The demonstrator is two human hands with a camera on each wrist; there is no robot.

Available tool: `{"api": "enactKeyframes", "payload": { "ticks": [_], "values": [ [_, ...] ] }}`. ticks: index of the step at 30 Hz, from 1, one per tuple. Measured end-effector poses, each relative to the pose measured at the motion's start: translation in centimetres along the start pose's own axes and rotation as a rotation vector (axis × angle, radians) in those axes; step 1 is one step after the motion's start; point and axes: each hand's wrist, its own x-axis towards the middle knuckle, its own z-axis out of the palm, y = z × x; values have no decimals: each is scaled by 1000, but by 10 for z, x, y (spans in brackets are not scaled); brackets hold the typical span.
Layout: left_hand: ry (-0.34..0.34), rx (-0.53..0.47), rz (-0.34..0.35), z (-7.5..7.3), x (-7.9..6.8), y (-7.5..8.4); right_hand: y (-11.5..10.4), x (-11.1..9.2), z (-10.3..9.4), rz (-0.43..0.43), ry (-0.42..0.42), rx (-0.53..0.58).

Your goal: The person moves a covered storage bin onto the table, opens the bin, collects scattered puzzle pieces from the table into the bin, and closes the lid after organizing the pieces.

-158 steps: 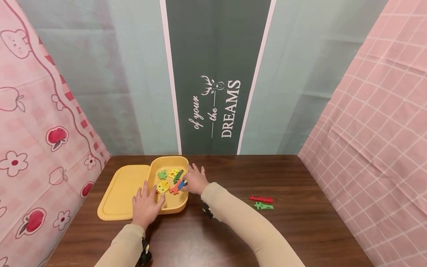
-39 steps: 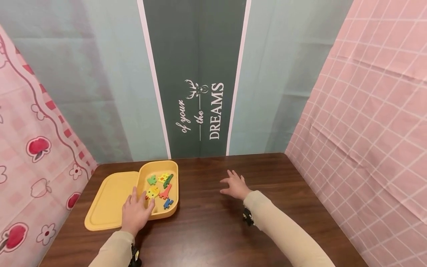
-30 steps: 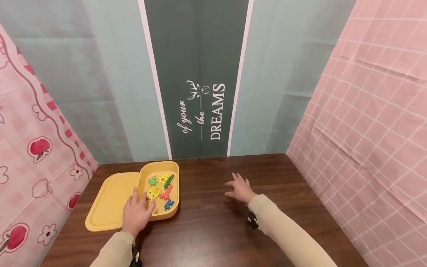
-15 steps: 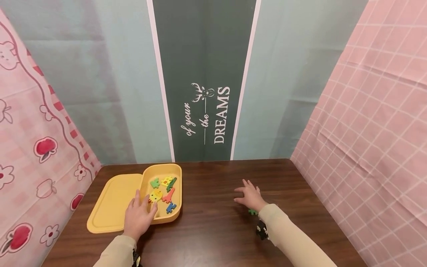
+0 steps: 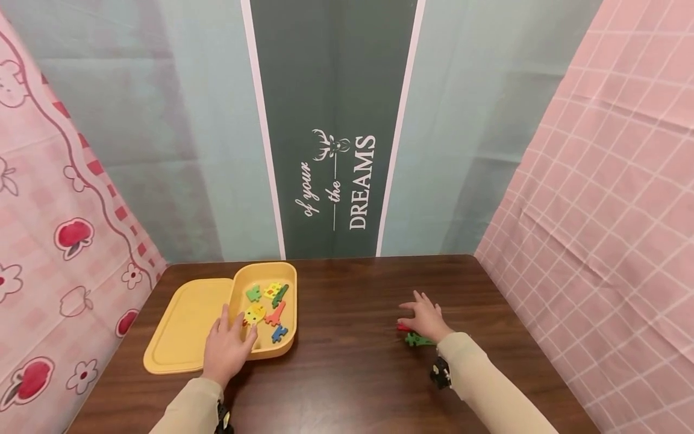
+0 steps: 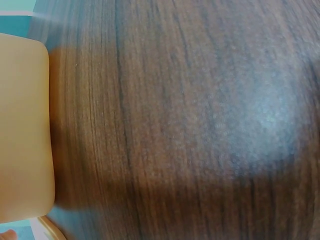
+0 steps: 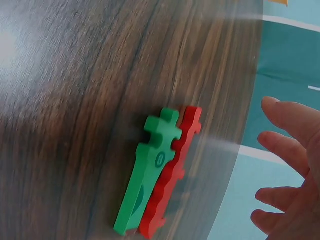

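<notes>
My left hand [image 5: 228,349] lies with loosely spread fingers at the near left corner of a yellow box [image 5: 293,313]; whether it touches the rim I cannot tell. Inside the box are a yellow chick-like puzzle piece [image 5: 255,314], a red one [image 5: 275,314], a blue one [image 5: 279,333] and several green and yellow ones. Above the table at the right, my right hand [image 5: 425,317] hovers with fingers apart and holds nothing. Beneath it lie a green puzzle piece [image 7: 152,162] and a wavy red puzzle piece [image 7: 172,175], side by side and partly hidden in the head view.
A flat yellow lid [image 5: 187,328] lies on the brown wooden table [image 5: 347,374], against the left side of the box. Curtains stand behind the table and along both sides, with a pink gridded cloth [image 5: 602,199] on the right.
My right hand has left the box and moved right, over the green and red pieces. The blue piece now lies apart in the box's near right part. My left hand stays by the box.
</notes>
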Motion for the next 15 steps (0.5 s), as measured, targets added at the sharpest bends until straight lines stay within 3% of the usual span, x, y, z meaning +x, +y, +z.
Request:
{"api": "enactKeyframes", "payload": {
  "ticks": [9,15],
  "values": [
    [-10,-6,-27,-3,1,2,13,-3,-9,67,-5,-3],
    [-44,-3,-42,-6,2,5,20,-10,-20,145,15,-99]
  ]
}}
